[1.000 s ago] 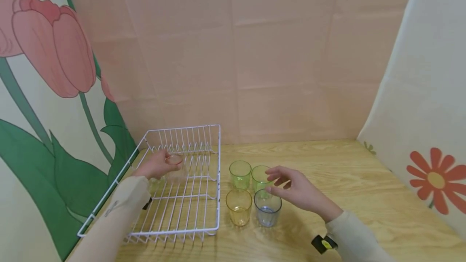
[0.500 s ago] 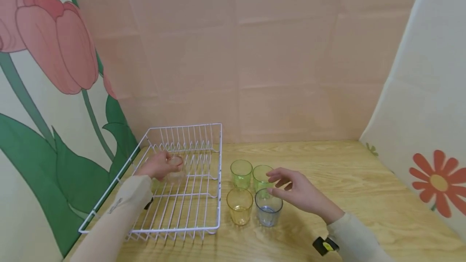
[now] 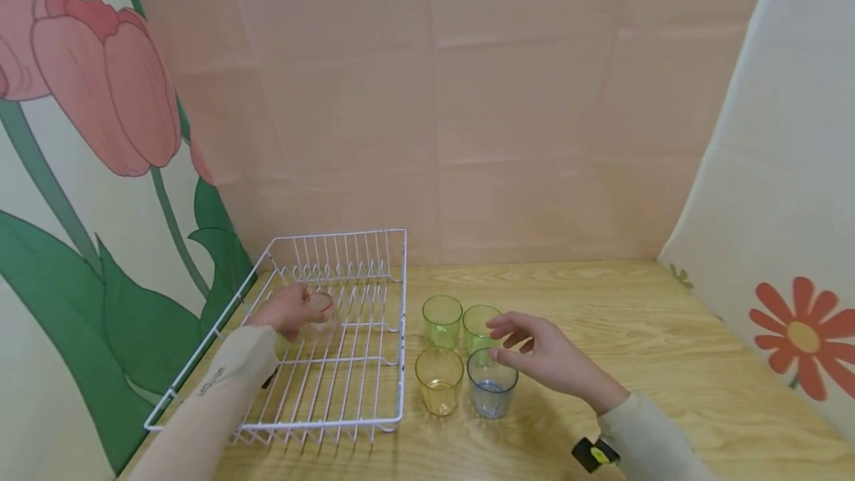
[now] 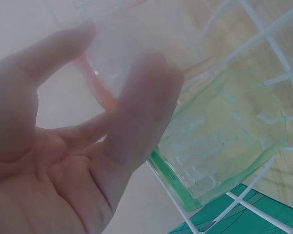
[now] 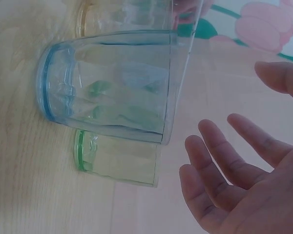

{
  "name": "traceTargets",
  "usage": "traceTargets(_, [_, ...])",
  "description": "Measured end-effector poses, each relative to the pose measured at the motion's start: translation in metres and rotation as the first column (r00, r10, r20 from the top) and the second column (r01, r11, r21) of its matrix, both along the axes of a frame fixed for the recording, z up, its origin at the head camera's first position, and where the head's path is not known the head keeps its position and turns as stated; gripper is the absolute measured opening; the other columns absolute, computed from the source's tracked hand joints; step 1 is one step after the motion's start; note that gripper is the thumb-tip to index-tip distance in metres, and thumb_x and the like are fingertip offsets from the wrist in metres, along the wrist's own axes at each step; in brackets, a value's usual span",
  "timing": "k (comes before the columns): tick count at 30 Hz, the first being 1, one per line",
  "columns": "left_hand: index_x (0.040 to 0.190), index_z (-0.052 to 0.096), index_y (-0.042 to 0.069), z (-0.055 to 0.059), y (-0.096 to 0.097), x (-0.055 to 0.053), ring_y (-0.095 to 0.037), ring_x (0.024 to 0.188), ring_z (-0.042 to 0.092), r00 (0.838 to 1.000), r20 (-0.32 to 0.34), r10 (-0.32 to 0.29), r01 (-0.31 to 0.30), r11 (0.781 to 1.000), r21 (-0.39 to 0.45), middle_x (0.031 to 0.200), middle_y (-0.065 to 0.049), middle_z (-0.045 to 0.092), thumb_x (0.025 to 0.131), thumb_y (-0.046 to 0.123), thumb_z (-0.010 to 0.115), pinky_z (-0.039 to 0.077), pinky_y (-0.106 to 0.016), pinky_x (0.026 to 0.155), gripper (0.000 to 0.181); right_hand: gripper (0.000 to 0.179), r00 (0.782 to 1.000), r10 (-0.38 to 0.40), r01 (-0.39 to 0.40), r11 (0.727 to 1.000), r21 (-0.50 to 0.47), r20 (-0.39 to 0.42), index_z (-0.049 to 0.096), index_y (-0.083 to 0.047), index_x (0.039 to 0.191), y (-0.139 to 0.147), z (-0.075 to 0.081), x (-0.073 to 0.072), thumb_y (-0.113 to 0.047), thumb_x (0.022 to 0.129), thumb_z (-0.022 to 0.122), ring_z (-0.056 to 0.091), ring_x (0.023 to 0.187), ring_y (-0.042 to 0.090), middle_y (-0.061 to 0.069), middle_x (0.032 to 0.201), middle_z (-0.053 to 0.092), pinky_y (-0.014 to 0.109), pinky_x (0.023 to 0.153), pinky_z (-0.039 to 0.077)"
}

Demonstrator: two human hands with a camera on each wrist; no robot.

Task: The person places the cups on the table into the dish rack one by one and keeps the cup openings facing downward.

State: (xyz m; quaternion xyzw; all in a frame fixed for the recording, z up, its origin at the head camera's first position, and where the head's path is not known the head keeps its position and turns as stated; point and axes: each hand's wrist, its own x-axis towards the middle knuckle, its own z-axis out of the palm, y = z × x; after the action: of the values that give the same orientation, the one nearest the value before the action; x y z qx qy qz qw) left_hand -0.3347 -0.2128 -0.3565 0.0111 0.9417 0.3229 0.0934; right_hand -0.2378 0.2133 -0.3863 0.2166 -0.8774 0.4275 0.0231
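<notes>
My left hand is over the wire dish rack, its thumb and fingers around a clear pink glass. The glass stands upside down, its red-tinted base up by my fingertips. In the left wrist view a green-tinted glass also sits base up in the rack, right beside the pink one. My right hand hovers with loosely bent fingers beside a blue glass, holding nothing. Behind the blue glass is a green glass, partly covered by my right fingertips in the head view.
A yellow glass and a second green glass stand upright between the white dish rack and the blue glass. The wooden table meets a pink cloth backdrop behind. Flower-printed cloths hang at both sides.
The pink glass and my left hand have shifted slightly down in the head view. My right hand has stayed nearly still by the blue glass.
</notes>
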Motion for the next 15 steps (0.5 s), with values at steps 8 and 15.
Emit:
traceTargets(8, [0.106,0.052,0.002,-0.0005,0.0004,-0.0004,-0.025,0.063,0.061,1.0,0.016,-0.003,0.003,1.0,-0.003,0.101,-0.014,0.06,0.09,0.039,0.074,0.053,-0.033,0.056,0.046,0.038,0.999,0.046,-0.046,0.999,-0.016,0.026,0.063,-0.011,0.126,-0.0007,0.0034,0.0024,-0.028,0.093,0.072,0.063,0.1,0.024,0.006,0.114,0.068,0.03,0.079,0.053])
traceTargets(15, [0.1,0.052,0.002,0.0021,-0.0009,-0.0003,-0.024,0.059,0.062,1.0,0.017,-0.026,0.026,1.0,-0.016,0.099,-0.012,0.065,0.095,0.041,0.067,0.053,-0.033,0.056,0.042,0.04,0.999,0.033,-0.033,0.999,-0.009,0.033,0.064,-0.011,0.124,-0.001,0.0031,0.0036,-0.034,0.093,0.072,0.063,0.099,0.022,0.005,0.114,0.068,0.03,0.079,0.053])
